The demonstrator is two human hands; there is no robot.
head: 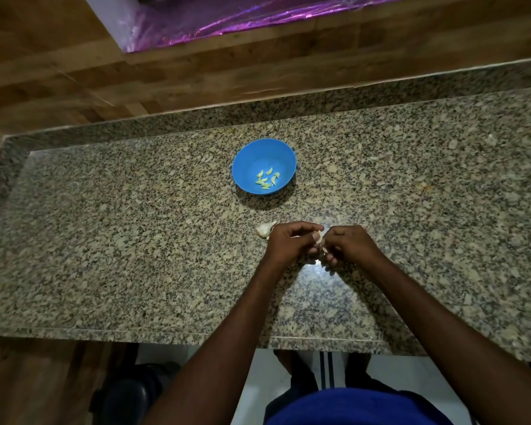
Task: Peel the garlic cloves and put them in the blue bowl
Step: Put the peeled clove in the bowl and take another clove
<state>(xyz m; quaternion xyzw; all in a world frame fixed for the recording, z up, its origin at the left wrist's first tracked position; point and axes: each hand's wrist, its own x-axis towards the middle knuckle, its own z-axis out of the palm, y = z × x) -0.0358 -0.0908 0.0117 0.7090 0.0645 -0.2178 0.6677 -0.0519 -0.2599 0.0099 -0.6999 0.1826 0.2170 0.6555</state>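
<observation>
Head view, both hands pinching one garlic clove, peeled cloves in blue bowl

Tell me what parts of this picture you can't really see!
Head view only:
- The small pale garlic clove pinched between the left hand and right hand: fingers cover most of it, so how much is peeled is unclear.
- The white garlic bulb piece: the left hand hides its right side.
- The peeled yellowish cloves in the round blue plastic bowl: too small to count surely.
- The purple shiny sheet: cut off by the top edge.
</observation>
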